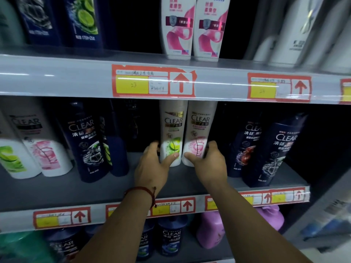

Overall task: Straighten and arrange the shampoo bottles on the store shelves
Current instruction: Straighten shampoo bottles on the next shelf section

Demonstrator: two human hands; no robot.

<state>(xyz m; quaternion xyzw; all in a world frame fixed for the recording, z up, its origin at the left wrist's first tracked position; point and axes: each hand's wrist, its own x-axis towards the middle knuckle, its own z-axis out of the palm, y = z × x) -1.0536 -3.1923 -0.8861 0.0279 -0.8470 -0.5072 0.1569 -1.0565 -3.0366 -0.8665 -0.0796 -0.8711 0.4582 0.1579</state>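
White bottles (171, 128) between curled fingers (171, 157).

Centre of frame: green-label bottle (171, 133) and pink-label bottle (199, 133), both smooth white plastic, glossy, with bright glare on the lower fronts.
Left of centre: navy bottle (86, 143), glossy dark plastic, printed front with a slight sheen.
Lower centre-right: purple jug (210, 230), plastic, duller satin finish.
Middle band: shelf board (76, 186), grey, matt, smooth; looks like painted metal.
Upper band: shelf edge strip (57, 80), clear glossy plastic cover with light streaks along it.
Behind the cover: price tag (153, 82), paper, upper edge ragged.
Lower centre: bracelet (140, 189), red woven cord, matt.
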